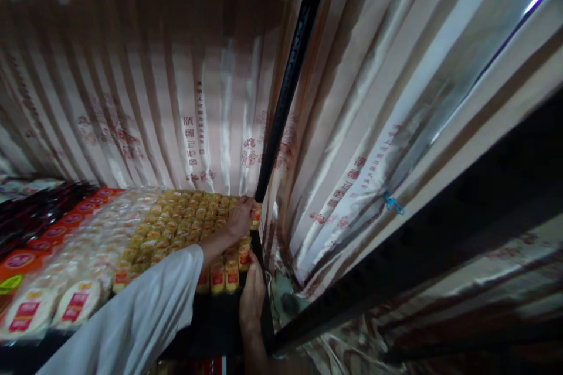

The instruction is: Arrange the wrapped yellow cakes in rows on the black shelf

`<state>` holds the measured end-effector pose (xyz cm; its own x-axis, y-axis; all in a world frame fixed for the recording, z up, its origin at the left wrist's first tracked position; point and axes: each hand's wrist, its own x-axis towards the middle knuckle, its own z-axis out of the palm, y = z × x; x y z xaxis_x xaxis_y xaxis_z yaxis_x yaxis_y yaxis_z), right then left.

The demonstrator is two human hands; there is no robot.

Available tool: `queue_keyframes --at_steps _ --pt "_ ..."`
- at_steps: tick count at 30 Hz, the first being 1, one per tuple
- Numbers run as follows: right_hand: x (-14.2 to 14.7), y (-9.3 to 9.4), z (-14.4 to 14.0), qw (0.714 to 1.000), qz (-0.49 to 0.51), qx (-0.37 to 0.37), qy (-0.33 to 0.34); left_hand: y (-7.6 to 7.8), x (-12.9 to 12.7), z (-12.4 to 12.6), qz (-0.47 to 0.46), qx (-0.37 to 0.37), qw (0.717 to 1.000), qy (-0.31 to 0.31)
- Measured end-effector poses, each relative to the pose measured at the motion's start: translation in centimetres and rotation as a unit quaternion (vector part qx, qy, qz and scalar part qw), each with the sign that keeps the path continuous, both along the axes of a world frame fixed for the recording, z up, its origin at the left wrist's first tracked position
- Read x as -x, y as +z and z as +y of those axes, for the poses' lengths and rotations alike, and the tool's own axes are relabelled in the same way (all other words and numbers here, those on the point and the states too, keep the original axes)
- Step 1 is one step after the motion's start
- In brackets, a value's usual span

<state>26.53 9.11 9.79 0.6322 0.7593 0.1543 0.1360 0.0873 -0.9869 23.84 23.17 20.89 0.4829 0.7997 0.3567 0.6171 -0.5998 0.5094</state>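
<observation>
Yellow packets (178,222), partly hidden by a white sleeve (136,304), are being touched beside the black post (288,85) — by the curled left hand (241,217) and nearly straight right hand (253,296), neither grip being clear. Red labels (217,279) are being blurred past reading; left of the post, pale discs (81,302) are being held in clear wrappers (94,240).

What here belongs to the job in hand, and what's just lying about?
In the job:
Yellow red-labelled packets, in rows
Left hand, at the back corner packets
Right hand, at the front corner packet
Black shelf beneath

Just about:
Round white packets
Orange packaging
Printed curtain
Blue tie
</observation>
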Motion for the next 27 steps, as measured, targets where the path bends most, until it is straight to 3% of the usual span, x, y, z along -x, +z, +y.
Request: queue_keyframes --at_steps 7,16,23,27 --pt "-0.1 -0.2 0.1 1.000 0.017 0.013 0.011 -2.6 -0.7 0.4 0.080 -0.015 0.996 -0.032" --pt "-0.2 -0.4 0.0 1.000 -0.006 0.021 0.015 -2.6 -2.2 0.0 0.150 -0.068 0.986 -0.028" --pt "-0.1 -0.4 0.0 0.999 -0.040 0.021 0.004 -3.8 -2.6 0.1 0.158 -0.063 0.985 -0.013" --pt "-0.1 -0.4 0.0 0.998 -0.061 0.021 -0.007 -3.2 -2.3 -0.1 0.150 -0.050 0.987 -0.001"
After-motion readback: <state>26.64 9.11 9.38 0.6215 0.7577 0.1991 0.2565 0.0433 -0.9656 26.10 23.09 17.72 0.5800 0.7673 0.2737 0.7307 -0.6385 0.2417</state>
